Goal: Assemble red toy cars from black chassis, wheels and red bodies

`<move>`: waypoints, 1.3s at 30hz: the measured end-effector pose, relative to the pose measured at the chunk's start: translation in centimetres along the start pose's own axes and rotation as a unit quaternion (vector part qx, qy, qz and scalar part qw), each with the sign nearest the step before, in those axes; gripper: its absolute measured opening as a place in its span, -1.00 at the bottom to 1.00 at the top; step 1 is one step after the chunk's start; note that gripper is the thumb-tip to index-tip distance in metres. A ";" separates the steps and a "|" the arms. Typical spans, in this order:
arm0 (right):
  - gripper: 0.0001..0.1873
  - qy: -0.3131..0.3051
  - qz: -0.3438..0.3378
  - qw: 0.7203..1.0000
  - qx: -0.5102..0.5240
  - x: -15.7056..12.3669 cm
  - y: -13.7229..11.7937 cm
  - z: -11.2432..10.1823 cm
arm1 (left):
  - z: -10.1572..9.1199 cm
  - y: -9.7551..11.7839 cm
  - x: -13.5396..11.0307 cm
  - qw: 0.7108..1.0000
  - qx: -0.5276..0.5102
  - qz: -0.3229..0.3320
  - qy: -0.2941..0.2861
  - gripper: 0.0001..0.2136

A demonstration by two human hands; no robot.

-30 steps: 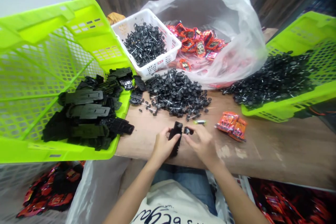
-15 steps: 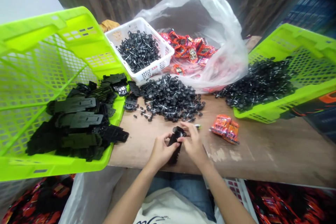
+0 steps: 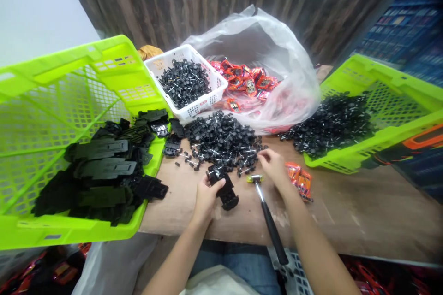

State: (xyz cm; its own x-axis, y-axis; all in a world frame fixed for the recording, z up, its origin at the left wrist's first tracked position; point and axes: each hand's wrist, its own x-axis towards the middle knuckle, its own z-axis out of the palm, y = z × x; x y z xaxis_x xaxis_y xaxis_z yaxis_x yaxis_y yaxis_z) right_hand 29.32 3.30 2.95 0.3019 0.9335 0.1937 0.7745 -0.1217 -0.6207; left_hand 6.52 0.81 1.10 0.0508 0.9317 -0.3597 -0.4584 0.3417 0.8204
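Observation:
My left hand (image 3: 206, 195) grips a black plastic toy car chassis (image 3: 226, 190) over the front of the table, tilted with its near end to the right. At the right edge of a heap of black wheels on metal axles (image 3: 224, 140), my right hand (image 3: 273, 166) has its fingers pinched together; what lies between them is too small to make out. Between the hands lies a small hammer (image 3: 272, 228) with a yellowish head and a black handle that reaches past the table's front edge. Orange packets (image 3: 300, 180) sit just right of my right hand, partly behind the forearm.
On the left, a lime-green crate (image 3: 134, 228) lies on its side with black chassis (image 3: 104, 168). Behind the heap stand a white basket (image 3: 197, 109) of wheel axles and a clear plastic bag (image 3: 301, 87) of orange car bodies. Another green crate (image 3: 346, 166) at right spills wheel axles.
My right hand has let go of the chassis and moved right and up to the heap's edge. My left hand keeps the chassis, now turned. The hammer, largely hidden before, shows fully.

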 end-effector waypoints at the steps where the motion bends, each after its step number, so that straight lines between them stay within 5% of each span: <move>1: -0.85 0.001 -0.004 1.000 0.006 0.0 -0.1 0.3 | 0.2 -0.1 0.2 1.000 -0.017 -0.004 0.009 -0.59; 9: -0.92 0.017 0.017 0.996 0.081 -0.5 0.2 3.0 | 1.7 -0.9 0.5 0.998 -0.065 0.014 0.025 -0.59; 14: -0.76 0.052 0.040 0.981 0.182 -0.6 -0.7 1.4 | 1.7 -1.2 1.0 0.996 -0.067 0.040 0.045 -0.60; 18: -0.74 -0.017 0.030 0.969 0.245 -3.7 -3.5 0.8 | 1.9 -1.6 1.5 0.995 -0.070 0.056 0.047 -0.58; 22: -0.92 -0.100 -0.027 0.973 0.204 -7.8 -6.0 2.3 | 2.1 -1.9 1.6 0.993 -0.095 0.056 0.033 -0.58; 28: -0.95 -0.102 -0.060 0.986 0.114 -9.7 -6.8 2.8 | 2.5 -1.3 1.3 0.990 -0.129 0.052 0.024 -0.59; 32: -0.85 -0.047 -0.089 0.991 0.090 -4.6 -6.9 1.0 | 2.4 -0.5 1.5 0.989 -0.142 0.041 0.028 -0.51; 35: -0.82 0.032 -0.095 0.994 0.038 4.7 -7.2 0.7 | 1.9 -0.6 1.9 0.989 -0.141 0.027 0.033 -0.46; 39: -0.82 0.046 -0.112 0.993 0.001 17.6 -9.2 2.2 | 1.0 -2.0 3.2 0.994 -0.098 0.012 0.039 -0.50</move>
State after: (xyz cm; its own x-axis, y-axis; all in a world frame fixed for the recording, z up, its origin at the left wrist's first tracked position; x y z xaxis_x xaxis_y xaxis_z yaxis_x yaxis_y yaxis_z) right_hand 26.22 21.58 10.38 0.1714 0.9019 0.3965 0.8270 0.0870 -0.5555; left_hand 8.51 3.20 -1.27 -0.0275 0.9239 -0.3816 -0.6227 0.2828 0.7296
